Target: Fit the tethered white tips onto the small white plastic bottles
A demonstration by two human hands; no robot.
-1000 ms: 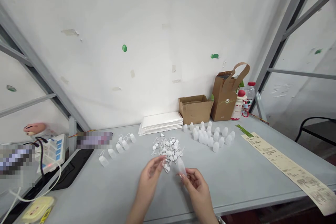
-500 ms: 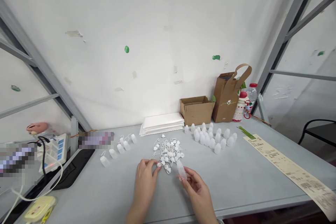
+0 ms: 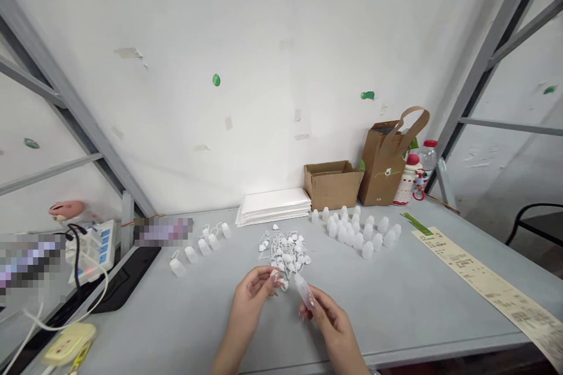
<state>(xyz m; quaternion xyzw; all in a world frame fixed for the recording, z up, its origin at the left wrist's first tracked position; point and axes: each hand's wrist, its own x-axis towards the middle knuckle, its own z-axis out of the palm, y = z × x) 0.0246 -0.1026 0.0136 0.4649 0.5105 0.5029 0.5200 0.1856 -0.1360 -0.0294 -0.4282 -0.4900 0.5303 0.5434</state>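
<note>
My right hand [image 3: 328, 313] is closed around a small translucent plastic bottle [image 3: 304, 291], its open neck tilted up and to the left. Between the fingertips of my left hand [image 3: 255, 293] is a small white cap [image 3: 276, 275], partly covered by the fingers. Just beyond both hands lies a loose pile of white caps [image 3: 288, 252] with thin cords attached. More translucent bottles [image 3: 349, 237] without caps stand in a group at the right. On the left, several capped bottles [image 3: 204, 246] with cord loops are set in a slanting row.
At the back stand a stack of white sheets [image 3: 275, 206], a cardboard box [image 3: 334, 187], a brown paper bag [image 3: 382, 173] and a red-topped bottle [image 3: 428, 155]. A long printed strip [image 3: 470, 281] lies at right. A power strip [image 3: 99, 249] with cables occupies the left.
My left hand has lifted a cap from the pile's near edge and moved right with it. My right hand has tilted the bottle and shifted slightly. The view has moved a little.
</note>
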